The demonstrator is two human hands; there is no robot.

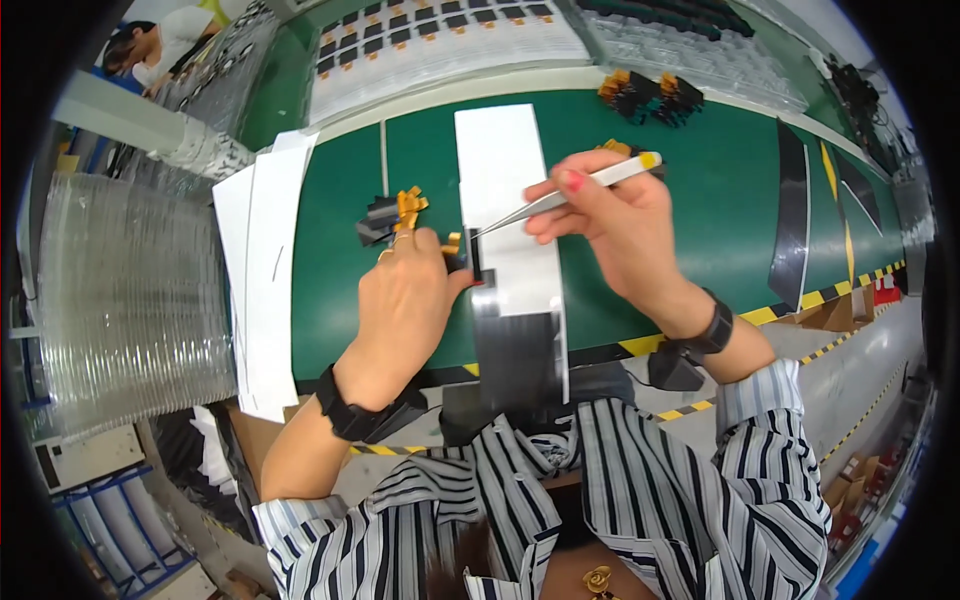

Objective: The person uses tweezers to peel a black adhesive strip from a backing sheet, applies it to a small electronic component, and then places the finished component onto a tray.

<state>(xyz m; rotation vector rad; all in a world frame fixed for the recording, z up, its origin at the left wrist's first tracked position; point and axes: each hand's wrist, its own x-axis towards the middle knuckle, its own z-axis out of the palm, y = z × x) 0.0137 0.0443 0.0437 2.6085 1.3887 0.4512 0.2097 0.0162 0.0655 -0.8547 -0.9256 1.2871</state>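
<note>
Right-hand grip (635,232), clasping slender silver metal tweezers (545,204), should be steady while left-hand grip (405,297) pinches the small black gold-tabbed piece (456,261).

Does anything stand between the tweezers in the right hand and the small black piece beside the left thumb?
Nothing visible stands in the way. The tweezers in the right hand reach over the white strip, tips close to the small black piece; the left hand is on its left side. Contact is unclear.

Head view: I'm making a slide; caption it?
At a green table, the right hand holds tweezers over a white strip, left hand at its left edge.
</note>
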